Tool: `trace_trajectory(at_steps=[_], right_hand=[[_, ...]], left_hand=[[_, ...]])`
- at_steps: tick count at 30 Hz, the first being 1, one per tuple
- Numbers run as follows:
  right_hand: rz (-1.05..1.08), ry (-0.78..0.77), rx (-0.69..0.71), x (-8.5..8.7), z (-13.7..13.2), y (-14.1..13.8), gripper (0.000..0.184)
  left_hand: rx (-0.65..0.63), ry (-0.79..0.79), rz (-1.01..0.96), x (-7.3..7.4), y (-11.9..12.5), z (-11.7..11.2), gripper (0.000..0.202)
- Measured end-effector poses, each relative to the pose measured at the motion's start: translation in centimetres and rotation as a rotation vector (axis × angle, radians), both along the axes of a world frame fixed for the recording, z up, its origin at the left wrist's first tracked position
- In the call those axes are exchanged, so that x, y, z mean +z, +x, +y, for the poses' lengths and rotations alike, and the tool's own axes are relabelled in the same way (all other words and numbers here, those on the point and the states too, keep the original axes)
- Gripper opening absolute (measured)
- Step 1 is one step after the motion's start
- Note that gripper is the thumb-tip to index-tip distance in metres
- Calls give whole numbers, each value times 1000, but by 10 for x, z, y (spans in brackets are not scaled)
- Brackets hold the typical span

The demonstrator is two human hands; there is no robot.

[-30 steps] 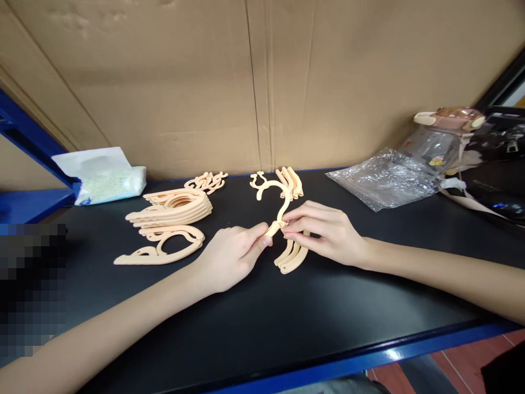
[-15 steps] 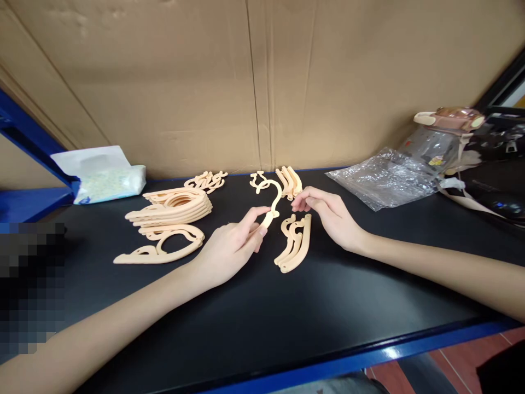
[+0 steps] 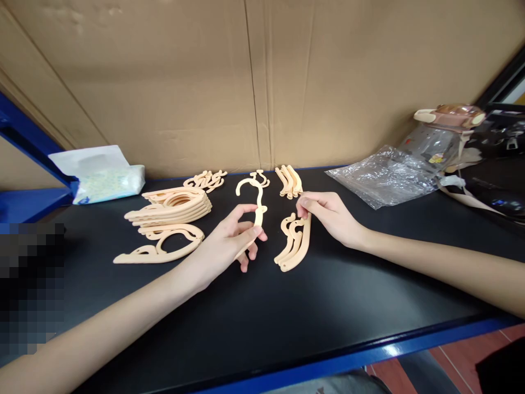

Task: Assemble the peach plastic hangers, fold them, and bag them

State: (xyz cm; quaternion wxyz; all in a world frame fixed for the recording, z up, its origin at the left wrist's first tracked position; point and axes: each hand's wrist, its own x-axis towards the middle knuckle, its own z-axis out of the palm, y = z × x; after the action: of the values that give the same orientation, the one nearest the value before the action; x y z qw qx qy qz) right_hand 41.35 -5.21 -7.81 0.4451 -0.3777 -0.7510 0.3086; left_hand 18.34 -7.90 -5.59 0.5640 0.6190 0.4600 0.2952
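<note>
From my distant post I read the bench from its left end. A blue frame point(image 3: 35, 134) slanted down at the edge, and near it lay a white packet point(image 3: 110, 183) with its flap raised. Next came a stack of folded hangers point(image 3: 176, 210), pale peach and neatly nested, with more of the same shape lying just in front, nearer to me. Behind the stack, close to the cardboard wall point(image 3: 184, 82), I saw a jumble of small hooks point(image 3: 205, 180).

The left hand point(image 3: 238, 235) came next, over the middle of the black tabletop point(image 3: 348, 306). Its thumb and index finger were closed on a hook-topped piece point(image 3: 258, 218), which stood with its curved hook uppermost and opening to the left; the other fingers spread loosely behind it. Just past that hook, a couple of loose hooks point(image 3: 264, 180) lay at the back, with a bundle of curved arms point(image 3: 289, 181) to their right.

Nearer me sat a small group of curved pieces point(image 3: 290, 243). The right hand point(image 3: 328, 216) was at the upper end of the rightmost one, its fingers curled inward (from my angle I could not tell whether they gripped it).

Farther right I made out a crumpled clear bag point(image 3: 381, 178), a transparent bottle point(image 3: 435, 139) with a brownish lid, and a dark bag point(image 3: 488, 180).
</note>
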Motion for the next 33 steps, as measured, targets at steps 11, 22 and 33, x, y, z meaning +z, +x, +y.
trace_trajectory(at_steps=[11,22,33], right_hand=[[-84,35,35,-1,-2,-1,35],[-556,802,339,3,-23,-8,14],[-796,1126,255,9,-33,-12,24]], left_hand=[[-66,-230,-149,3,-6,9,33],[-168,-226,-135,5,-10,9,36],[-119,-269,-160,7,-7,8,27]])
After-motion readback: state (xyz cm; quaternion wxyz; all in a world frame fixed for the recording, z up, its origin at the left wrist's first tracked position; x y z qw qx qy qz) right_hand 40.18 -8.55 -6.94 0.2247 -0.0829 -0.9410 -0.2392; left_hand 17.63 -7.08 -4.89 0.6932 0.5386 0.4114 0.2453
